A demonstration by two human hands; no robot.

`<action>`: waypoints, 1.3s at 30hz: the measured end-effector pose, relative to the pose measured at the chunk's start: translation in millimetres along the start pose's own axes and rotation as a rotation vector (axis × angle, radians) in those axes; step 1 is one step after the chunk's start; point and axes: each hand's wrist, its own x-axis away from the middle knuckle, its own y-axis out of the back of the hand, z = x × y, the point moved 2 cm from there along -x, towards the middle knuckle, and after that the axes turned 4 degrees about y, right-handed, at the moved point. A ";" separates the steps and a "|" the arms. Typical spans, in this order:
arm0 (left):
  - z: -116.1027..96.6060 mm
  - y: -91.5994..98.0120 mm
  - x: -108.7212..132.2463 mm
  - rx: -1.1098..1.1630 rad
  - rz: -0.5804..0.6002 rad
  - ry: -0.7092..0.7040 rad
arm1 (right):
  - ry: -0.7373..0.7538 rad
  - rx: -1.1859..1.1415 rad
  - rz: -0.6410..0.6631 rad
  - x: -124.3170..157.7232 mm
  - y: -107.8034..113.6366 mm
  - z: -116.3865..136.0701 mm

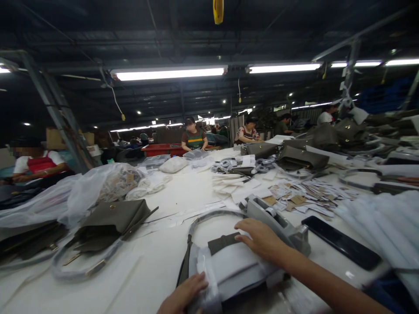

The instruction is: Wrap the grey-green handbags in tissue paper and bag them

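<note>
Under both hands, white-wrapped olive handbag (229, 261)

Wrapped bag (229, 261): olive-grey leather-like skin, matt, mostly under smooth white paper and a thin clear plastic film, creased and slightly shiny.
Its handle (212, 214): sleeved in translucent plastic, dull sheen.
Tape dispenser (278, 222): grey hard plastic, satin finish.
Phone (340, 242): black glass face, glossy, reflective.
Second bag (114, 218), to the left: same olive leather-like material, matt and smooth, with a small gold metal stud.
Plastic sacks (81, 192): clear film, crinkled, catching glints.
Tags (304, 196): brown card and white paper, matt.
Surface (183, 192): white, smooth, matt.
</note>
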 end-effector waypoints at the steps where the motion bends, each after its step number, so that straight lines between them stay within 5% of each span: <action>1: 2.4 6.6 -9.8 0.029 0.008 0.110 | 0.002 0.014 -0.039 14.1 3.0 -6.7; 3: 3.2 12.2 -33.0 -0.011 0.024 0.334 | 0.018 0.032 -0.093 36.8 0.8 -15.0; 5: -2.0 6.2 -56.8 -0.118 0.121 0.407 | 0.020 0.057 -0.123 50.7 -7.8 -17.1; 9: -9.6 -14.6 -85.0 -0.237 0.254 0.358 | -0.005 0.132 -0.214 59.6 -23.1 -12.4; 17: 10.8 -27.5 -97.1 -0.233 0.332 0.320 | -0.002 0.184 -0.288 62.5 -23.3 -4.3; 23: 21.1 -38.5 -103.6 -0.134 0.236 0.453 | -0.076 0.172 -0.431 69.8 -21.8 -2.7; 27: 38.4 -27.8 -90.7 0.023 0.127 0.598 | -0.282 0.051 -0.619 92.1 -33.3 -18.3; 32: 52.4 -14.7 -55.7 0.283 0.061 0.900 | -0.588 -0.279 -0.560 115.3 -41.1 -35.1; 37: 47.6 -6.5 -41.3 0.556 -0.002 1.058 | -0.607 -0.513 -0.615 103.1 -17.8 -12.1; 39: 43.8 6.7 -43.5 0.695 -0.143 1.086 | -0.513 -0.572 -0.700 91.3 -7.7 1.6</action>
